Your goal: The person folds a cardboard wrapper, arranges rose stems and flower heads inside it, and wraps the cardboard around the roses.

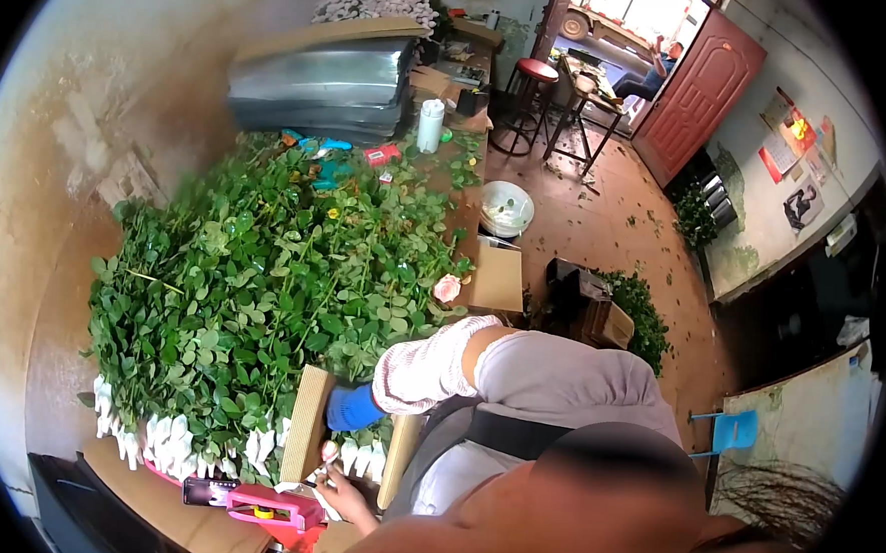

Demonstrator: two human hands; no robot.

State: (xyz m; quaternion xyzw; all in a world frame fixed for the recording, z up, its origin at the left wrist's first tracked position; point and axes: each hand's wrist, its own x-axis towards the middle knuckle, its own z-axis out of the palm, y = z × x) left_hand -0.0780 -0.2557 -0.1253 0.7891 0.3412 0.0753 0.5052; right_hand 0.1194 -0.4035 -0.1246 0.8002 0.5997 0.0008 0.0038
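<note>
One pink rosebud (pixel 330 452), small in view, at 7 o'clock, beside the cardboard strip (pixel 305 425). Your left hand (pixel 345 497), bare, lies at 6 o'clock from it: fingers bent and bunched just under the bud; whether they grip it or the white material there, you cannot tell. Your right hand, in a blue glove (pixel 356 409), sits at 1 o'clock from the bud, partly behind the strip; its fingers are hidden, so spread and hold cannot be told. Bud's long axis: roughly 12 to 6 o'clock; which end is the tip is hard to make out, its stem hidden. Leafy stems (pixel 253 277), one heap, at 9 o'clock; white-wrapped heads (pixel 169 444), one row, point toward 6. Phone (pixel 209 492), at 8 o'clock, beside the pink box (pixel 275 509).
</note>
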